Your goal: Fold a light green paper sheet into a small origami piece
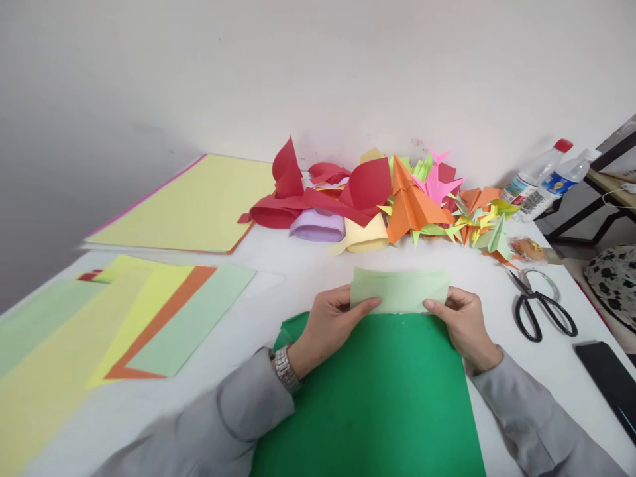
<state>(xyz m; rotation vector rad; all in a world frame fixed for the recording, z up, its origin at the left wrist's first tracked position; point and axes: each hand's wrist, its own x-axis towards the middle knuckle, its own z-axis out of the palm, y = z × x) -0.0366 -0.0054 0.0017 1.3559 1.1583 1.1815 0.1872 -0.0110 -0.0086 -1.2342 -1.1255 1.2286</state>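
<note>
My left hand [330,328] and my right hand [464,324] each pinch one end of a folded pale green paper [400,291], held just above the far edge of a dark green sheet [377,397] lying on the white table [298,278]. Thumbs rest on the near face of the fold, fingers curl behind it. A metal watch [284,368] sits on my left wrist, and both arms wear grey sleeves.
A heap of folded paper shapes [387,199] in red, orange, pink and yellow lies at the back. Loose coloured sheets [149,318] spread at left, a yellow stack [193,205] behind them. Black scissors [539,308], a phone [609,384] and two water bottles [539,175] stand at right.
</note>
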